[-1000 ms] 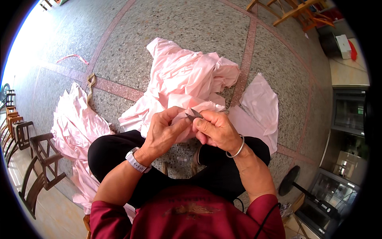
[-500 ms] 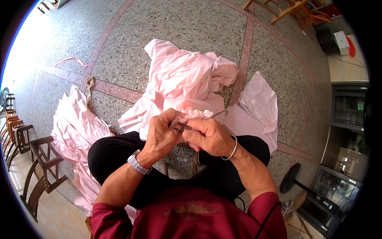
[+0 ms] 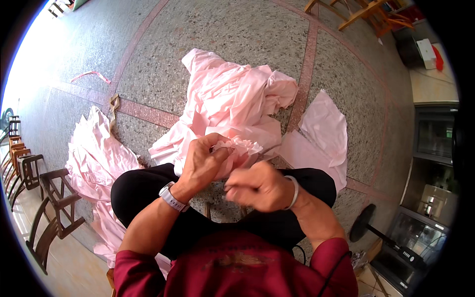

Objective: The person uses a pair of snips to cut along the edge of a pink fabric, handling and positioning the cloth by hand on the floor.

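Observation:
My left hand [image 3: 202,161] pinches a bunched, ruffled edge [image 3: 241,146] of pale pink cloth between thumb and fingers, just above my knees. From there the large crumpled pink cloth [image 3: 225,96] spreads forward over the speckled floor. My right hand [image 3: 261,186] is held nearer to me, a little to the right of the ruffle and apart from it. Its fingers are curled in, slightly blurred; anything small inside them cannot be made out.
More pink cloth [image 3: 99,153] lies at the left, and a flat pink piece [image 3: 324,123] at the right. A tan strap [image 3: 114,110] and a pink strip [image 3: 91,74] are on the floor. Dark chairs [image 3: 55,190] line the left; a black round-based stand [image 3: 361,222] and glass-fronted cabinets [image 3: 435,133] stand right.
My right hand has pulled away from the ruffle toward me, and its fingers have curled. The dark, narrow thing between my hands no longer shows. My left hand keeps its pinch.

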A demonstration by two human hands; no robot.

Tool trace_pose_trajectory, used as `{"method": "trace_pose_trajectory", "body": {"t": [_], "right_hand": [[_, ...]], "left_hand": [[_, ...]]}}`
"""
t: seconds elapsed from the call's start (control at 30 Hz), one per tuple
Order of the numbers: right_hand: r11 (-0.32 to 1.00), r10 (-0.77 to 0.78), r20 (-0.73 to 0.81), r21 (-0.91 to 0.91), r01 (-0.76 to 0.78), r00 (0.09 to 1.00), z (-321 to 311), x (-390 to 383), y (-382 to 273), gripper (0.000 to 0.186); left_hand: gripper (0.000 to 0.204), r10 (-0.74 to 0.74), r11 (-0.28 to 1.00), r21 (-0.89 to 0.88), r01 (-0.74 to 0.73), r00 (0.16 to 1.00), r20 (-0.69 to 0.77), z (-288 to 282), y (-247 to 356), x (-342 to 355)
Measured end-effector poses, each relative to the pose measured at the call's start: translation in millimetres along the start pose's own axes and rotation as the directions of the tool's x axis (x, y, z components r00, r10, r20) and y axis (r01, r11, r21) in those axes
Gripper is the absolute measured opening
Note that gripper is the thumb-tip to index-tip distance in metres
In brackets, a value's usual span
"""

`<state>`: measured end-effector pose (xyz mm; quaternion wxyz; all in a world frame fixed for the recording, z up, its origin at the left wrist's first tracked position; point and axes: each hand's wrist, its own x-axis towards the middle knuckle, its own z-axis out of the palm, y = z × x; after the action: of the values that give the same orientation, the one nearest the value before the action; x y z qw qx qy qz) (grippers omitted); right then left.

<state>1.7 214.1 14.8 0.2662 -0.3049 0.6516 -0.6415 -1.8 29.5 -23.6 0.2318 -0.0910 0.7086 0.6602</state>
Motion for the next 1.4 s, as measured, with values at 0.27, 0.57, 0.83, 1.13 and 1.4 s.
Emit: {"method": "trace_pose_trajectory", "body": {"t": [0.27,0.57,0.83,1.13,1.4], "right_hand": [[0.953,0.244,-0.473,-0.043,-0.299,0.847,-28,-4,15,0.032],[0.924,0.224,-0.498,-0.166,-0.346,0.838,-20,8,26,0.02],[0.95,0.301,-0.488,0.077,-0.303,0.819,-33,6,23,0.017],[0.96,0.266,-0.467,0.049,-0.275,0.843,-29,5,28,0.021],[0.941,0.252,-0.527,-0.062,-0.332,0.812,-29,8,23,0.02]], "left_hand": [[0.016,-0.019,0.98,-0.196,0.024,0.999,0.029,2,3,-2],[0.01,-0.037,0.979,-0.2,0.049,0.997,0.062,1,3,-3],[0.014,-0.086,0.963,-0.245,0.109,0.991,0.101,-9,1,-7],[0.029,-0.08,0.921,-0.363,0.14,0.982,0.174,-4,9,-11],[0.026,-0.103,0.881,-0.442,0.172,0.979,0.175,-4,3,-8]]}}
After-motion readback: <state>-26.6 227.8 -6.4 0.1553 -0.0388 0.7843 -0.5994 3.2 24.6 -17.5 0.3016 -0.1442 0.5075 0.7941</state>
